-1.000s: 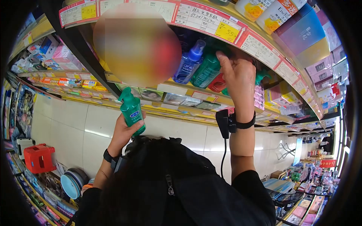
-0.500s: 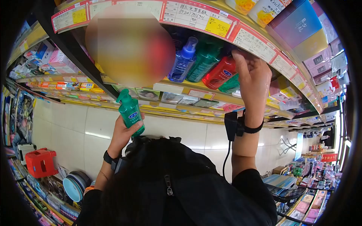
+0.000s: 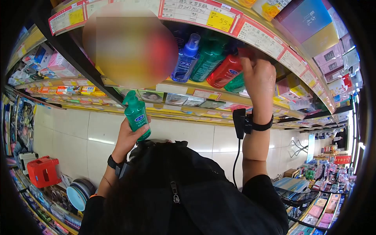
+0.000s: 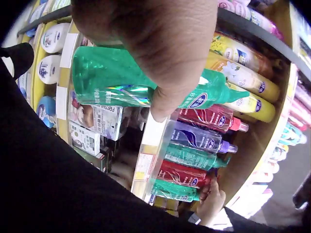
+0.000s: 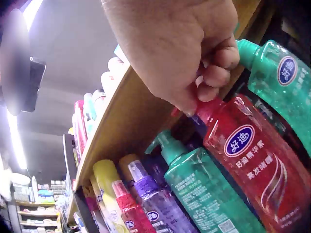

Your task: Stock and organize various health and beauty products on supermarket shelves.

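My left hand [image 3: 126, 138] grips a green pump bottle [image 3: 137, 114] round its lower body, held upright in front of the shelf. In the left wrist view my thumb lies across its label side. My right hand [image 3: 259, 80] reaches in under the upper shelf and pinches the red bottle [image 5: 260, 165] by its top, where my fingers hide most of the pump head. On one side of the red bottle stands a green pump bottle [image 5: 204, 187] with its back label showing. A second green bottle [image 5: 286, 80] stands on the other side.
A blue spray bottle [image 3: 185, 64] stands farther left in the row, and yellow bottles [image 4: 243, 73] are beyond it. The upper shelf's price strip [image 3: 219, 15] overhangs the row. Boxed goods [image 3: 293, 92] lie to the right; a red plastic stool [image 3: 43, 171] is behind on the floor.
My right hand has moved right from the green pump bottle's top to the red bottle's, leaving more of the red bottle in sight. My left hand keeps its hold on the green pump bottle.
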`<action>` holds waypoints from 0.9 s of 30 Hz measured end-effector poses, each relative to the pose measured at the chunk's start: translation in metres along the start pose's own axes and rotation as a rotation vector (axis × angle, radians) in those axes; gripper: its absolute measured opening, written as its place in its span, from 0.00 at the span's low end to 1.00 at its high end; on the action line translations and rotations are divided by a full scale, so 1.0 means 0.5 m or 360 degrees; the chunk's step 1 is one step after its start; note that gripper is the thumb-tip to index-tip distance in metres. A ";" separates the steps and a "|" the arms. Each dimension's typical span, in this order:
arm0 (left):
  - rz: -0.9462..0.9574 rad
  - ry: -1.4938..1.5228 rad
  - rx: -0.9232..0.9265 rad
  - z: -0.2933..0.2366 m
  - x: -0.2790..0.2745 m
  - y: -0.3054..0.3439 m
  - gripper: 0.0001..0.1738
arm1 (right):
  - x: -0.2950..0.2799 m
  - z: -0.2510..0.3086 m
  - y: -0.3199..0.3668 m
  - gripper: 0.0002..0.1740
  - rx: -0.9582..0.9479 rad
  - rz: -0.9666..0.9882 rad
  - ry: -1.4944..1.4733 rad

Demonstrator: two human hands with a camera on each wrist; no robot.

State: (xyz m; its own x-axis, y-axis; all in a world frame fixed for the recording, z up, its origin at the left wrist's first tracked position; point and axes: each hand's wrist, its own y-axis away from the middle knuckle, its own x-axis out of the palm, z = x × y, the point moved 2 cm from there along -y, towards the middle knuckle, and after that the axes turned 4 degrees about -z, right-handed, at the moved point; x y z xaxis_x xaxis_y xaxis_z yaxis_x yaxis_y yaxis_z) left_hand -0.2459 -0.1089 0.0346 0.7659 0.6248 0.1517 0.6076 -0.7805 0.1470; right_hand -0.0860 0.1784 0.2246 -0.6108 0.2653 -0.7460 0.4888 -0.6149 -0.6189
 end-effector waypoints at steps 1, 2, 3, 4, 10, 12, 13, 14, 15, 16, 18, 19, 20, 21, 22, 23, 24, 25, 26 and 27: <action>-0.0016 0.0008 0.0007 0.000 0.000 0.001 0.23 | -0.008 0.005 0.001 0.14 -0.0022 0.0035 -0.0024; -0.0016 0.0008 0.0005 0.000 -0.003 0.001 0.23 | -0.015 0.008 0.000 0.13 -0.0043 0.0071 -0.0047; 0.0008 -0.0042 0.0000 0.000 -0.007 0.000 0.24 | -0.021 0.009 -0.002 0.13 -0.0042 0.0073 -0.0046; 0.0032 -0.0092 -0.0005 0.001 -0.008 -0.001 0.25 | -0.026 0.010 -0.003 0.13 -0.0072 0.0118 -0.0036; 0.0022 -0.0008 0.0008 -0.003 -0.001 -0.003 0.21 | -0.032 0.010 -0.008 0.11 -0.0134 0.0194 -0.0209; 0.0047 -0.0025 0.0010 -0.002 0.000 -0.005 0.21 | -0.029 0.009 -0.007 0.12 -0.0095 0.0225 -0.0277; 0.0068 -0.0042 0.0015 -0.001 0.001 -0.007 0.21 | -0.026 0.009 -0.008 0.18 -0.0054 0.0204 -0.0325; 0.0076 -0.0044 0.0013 -0.001 0.002 -0.008 0.21 | -0.025 0.009 -0.008 0.27 -0.0012 0.0183 -0.0372; 0.0075 -0.0048 -0.0011 0.000 0.003 -0.010 0.21 | -0.025 0.012 -0.007 0.27 -0.0004 0.0180 -0.0367; 0.0075 -0.0052 -0.0034 0.001 0.004 -0.011 0.21 | -0.024 0.014 -0.005 0.22 0.0071 0.0213 -0.0377; 0.0092 -0.0055 -0.0026 0.003 0.006 -0.015 0.21 | -0.030 0.014 -0.006 0.17 0.0150 0.0239 -0.0381; 0.0100 -0.0057 -0.0019 0.004 0.007 -0.017 0.22 | -0.035 0.013 -0.008 0.17 0.0281 0.0302 -0.0366; 0.0108 -0.0059 -0.0019 0.004 0.008 -0.018 0.22 | -0.038 0.009 -0.006 0.18 0.0412 0.0365 -0.0351; 0.0110 -0.0063 -0.0021 0.005 0.009 -0.020 0.22 | -0.036 0.000 -0.001 0.18 0.0419 0.0361 -0.0348; 0.0113 -0.0068 -0.0023 0.006 0.010 -0.020 0.22 | -0.034 -0.013 0.007 0.19 0.0333 0.0220 -0.0461; 0.0123 -0.0069 -0.0022 0.005 0.013 -0.020 0.22 | -0.038 -0.023 0.012 0.20 0.0245 0.0076 -0.0572; 0.0111 -0.0061 -0.0019 0.003 0.015 -0.020 0.22 | -0.045 -0.027 0.018 0.20 0.0251 0.0069 -0.0566; 0.0098 -0.0052 -0.0015 0.002 0.017 -0.020 0.22 | -0.057 -0.029 0.029 0.18 0.0223 -0.0012 -0.0491; 0.0108 -0.0052 -0.0012 0.002 0.018 -0.021 0.22 | -0.068 -0.032 0.037 0.18 0.0193 -0.0092 -0.0417; 0.0116 -0.0067 -0.0014 0.002 0.017 -0.021 0.22 | -0.075 -0.041 0.045 0.17 0.0311 -0.0081 -0.0531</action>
State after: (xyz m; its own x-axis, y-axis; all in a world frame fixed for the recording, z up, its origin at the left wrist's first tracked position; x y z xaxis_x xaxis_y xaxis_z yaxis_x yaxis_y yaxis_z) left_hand -0.2454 -0.0954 0.0333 0.8165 0.5646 0.1209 0.5479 -0.8237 0.1460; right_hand -0.0395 0.1698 0.2338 -0.8160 0.0630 -0.5747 0.3443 -0.7456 -0.5706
